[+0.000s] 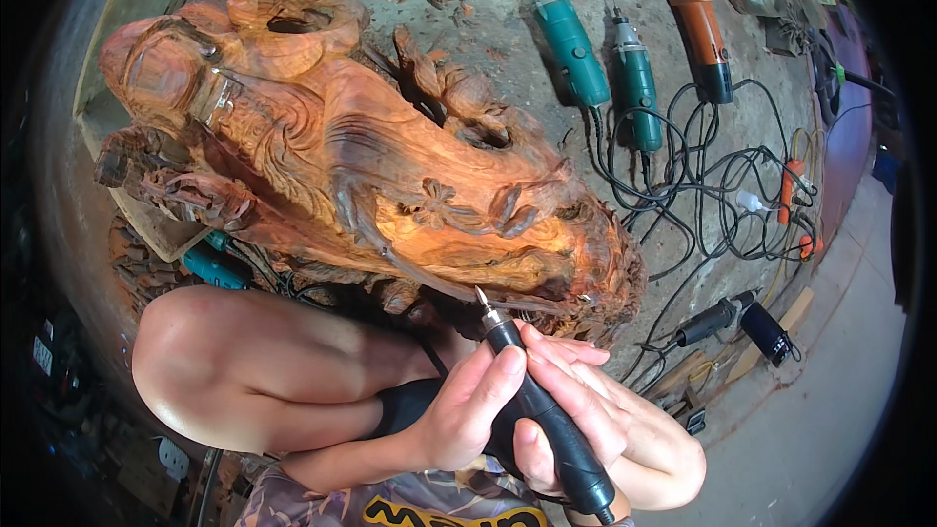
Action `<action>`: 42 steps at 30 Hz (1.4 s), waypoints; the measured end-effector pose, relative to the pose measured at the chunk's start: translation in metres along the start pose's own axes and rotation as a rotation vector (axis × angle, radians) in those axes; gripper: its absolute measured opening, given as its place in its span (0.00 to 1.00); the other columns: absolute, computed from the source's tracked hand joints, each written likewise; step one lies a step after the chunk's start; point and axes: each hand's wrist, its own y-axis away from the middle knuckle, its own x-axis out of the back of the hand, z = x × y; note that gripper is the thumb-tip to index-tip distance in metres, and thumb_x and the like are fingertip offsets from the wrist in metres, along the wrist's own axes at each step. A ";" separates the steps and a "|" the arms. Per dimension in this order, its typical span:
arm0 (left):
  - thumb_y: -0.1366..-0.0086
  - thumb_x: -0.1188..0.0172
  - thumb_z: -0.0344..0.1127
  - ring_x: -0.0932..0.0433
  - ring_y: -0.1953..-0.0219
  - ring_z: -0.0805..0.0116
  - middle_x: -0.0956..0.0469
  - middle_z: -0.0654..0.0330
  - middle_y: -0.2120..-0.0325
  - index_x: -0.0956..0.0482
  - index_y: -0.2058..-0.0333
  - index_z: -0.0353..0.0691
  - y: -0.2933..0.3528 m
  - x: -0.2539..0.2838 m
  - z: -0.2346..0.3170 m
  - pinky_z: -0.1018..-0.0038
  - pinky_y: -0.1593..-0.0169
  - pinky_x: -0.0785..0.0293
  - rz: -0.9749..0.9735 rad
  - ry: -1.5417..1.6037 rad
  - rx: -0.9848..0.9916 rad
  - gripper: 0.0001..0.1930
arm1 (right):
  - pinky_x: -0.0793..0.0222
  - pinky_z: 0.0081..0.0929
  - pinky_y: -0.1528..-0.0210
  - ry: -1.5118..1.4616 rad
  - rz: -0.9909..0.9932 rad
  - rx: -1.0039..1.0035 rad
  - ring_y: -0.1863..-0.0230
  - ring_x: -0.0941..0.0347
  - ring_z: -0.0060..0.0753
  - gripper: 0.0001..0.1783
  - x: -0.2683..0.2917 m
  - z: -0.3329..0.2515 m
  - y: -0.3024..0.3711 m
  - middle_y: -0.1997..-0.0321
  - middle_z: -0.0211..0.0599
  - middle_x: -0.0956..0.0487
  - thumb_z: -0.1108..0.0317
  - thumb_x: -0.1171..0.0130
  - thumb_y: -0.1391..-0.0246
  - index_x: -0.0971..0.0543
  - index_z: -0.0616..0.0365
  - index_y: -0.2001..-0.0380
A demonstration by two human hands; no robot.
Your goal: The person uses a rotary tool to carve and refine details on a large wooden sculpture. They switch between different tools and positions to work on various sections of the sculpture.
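I hold a black rotary carving tool between both hands, its pointed metal bit aimed up and away from me. My left hand is closed on the tool's near-left side, with the thumb along the grip. From the other side my right hand closes around the body, some of its fingers stretched out. Just beyond the bit lies a large reddish-brown wood carving with swirling grooves, a carved flower and hollows. The bit tip is close to the carving's near lower edge; whether it touches I cannot tell.
Two green rotary tools and an orange-and-black power tool lie on the concrete floor. Tangled black cords spread at the right. A dark tool lies beside a phone-like device. My bent leg sits near the carving.
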 end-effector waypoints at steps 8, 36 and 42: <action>0.25 0.65 0.55 0.29 0.40 0.43 0.28 0.32 0.46 0.29 0.48 0.23 0.008 0.008 0.008 0.52 0.35 0.37 0.012 -0.084 -0.086 0.34 | 0.23 0.39 0.44 -0.202 0.352 -0.069 0.47 0.20 0.59 0.22 -0.056 0.002 0.011 0.52 0.67 0.20 0.72 0.36 0.52 0.20 0.76 0.54; 0.27 0.61 0.57 0.26 0.44 0.40 0.23 0.32 0.54 0.26 0.54 0.24 0.007 0.014 -0.004 0.49 0.38 0.34 0.009 -0.071 0.066 0.33 | 0.22 0.40 0.47 -0.182 0.523 -0.130 0.49 0.20 0.59 0.23 -0.081 0.006 0.035 0.50 0.67 0.20 0.75 0.36 0.56 0.20 0.74 0.54; 0.29 0.62 0.56 0.21 0.49 0.39 0.20 0.36 0.56 0.25 0.54 0.24 0.010 0.018 0.009 0.44 0.37 0.36 -0.016 -0.194 -0.054 0.34 | 0.22 0.35 0.47 -0.204 0.506 -0.108 0.48 0.19 0.53 0.17 -0.080 -0.003 0.019 0.51 0.63 0.19 0.76 0.38 0.51 0.19 0.73 0.56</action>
